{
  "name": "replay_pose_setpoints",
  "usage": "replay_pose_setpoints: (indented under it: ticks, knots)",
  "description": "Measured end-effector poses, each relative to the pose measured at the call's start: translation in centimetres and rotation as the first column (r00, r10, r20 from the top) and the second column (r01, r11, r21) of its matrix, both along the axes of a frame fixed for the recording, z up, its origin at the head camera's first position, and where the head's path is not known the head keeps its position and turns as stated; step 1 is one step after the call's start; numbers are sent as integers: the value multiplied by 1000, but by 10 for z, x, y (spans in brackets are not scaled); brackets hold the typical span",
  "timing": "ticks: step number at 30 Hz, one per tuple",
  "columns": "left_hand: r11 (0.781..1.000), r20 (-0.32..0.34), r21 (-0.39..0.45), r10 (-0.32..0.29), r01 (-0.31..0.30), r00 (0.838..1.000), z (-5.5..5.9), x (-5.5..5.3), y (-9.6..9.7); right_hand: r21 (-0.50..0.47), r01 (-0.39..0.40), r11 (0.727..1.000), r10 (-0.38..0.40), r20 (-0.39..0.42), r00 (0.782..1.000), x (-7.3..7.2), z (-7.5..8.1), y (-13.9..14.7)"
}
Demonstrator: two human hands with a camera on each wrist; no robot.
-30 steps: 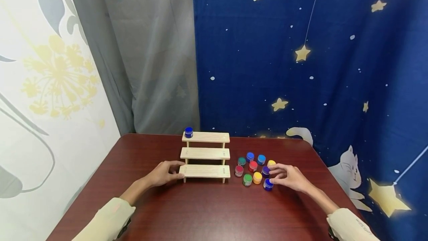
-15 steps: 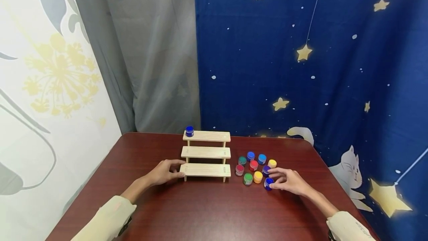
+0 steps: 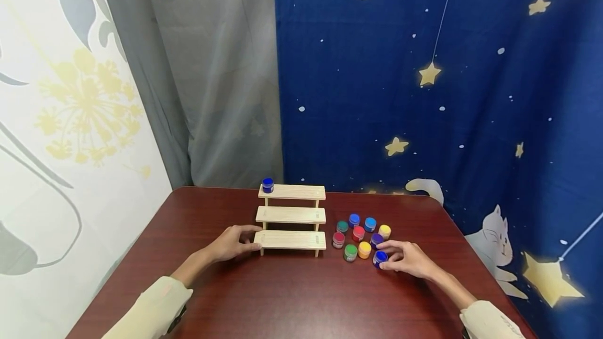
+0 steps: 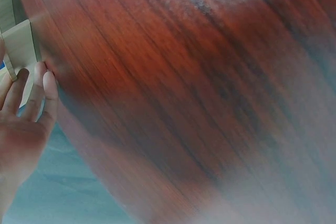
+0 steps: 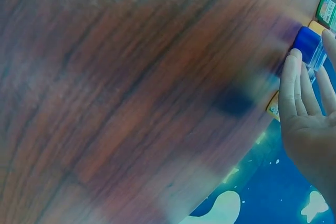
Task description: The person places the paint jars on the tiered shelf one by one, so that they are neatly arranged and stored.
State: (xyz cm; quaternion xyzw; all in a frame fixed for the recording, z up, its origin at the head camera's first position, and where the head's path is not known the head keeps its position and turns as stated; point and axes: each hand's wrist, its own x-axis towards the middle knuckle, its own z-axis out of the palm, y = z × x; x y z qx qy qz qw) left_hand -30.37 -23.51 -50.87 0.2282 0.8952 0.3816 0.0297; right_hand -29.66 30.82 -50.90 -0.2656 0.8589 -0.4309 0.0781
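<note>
A pale wooden three-step stand (image 3: 292,215) stands on the dark red table. At the left end of its lowest step, my left hand (image 3: 232,243) holds the board between thumb and fingers. A dark blue paint jar (image 3: 267,185) sits at the left of the top step. On the table to the right, my right hand (image 3: 409,258) pinches another dark blue paint jar (image 3: 379,259), thumb at its near side and fingers at its far side. In the right wrist view, this jar's blue lid (image 5: 307,41) shows between the fingertips.
Several paint jars cluster right of the stand, among them a green jar (image 3: 350,252), a yellow jar (image 3: 364,250), a red jar (image 3: 358,233) and a purple jar (image 3: 376,240) close beside my right fingers. A grey curtain (image 3: 226,77) and a blue star-patterned curtain (image 3: 348,93) hang behind the table.
My right hand has come down around the near dark blue jar, its fingers now lower and closer about it. The left hand stays at the stand; the view has shifted slightly.
</note>
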Motion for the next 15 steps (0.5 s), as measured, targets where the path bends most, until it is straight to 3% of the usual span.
replay_pose_setpoints:
  ticks: [15]
  knots:
    - [1000, -2, -8, 1, -1, 1000, 2, 3, 0, 10, 26, 1000, -26, -14, 1000, 3, 0, 0]
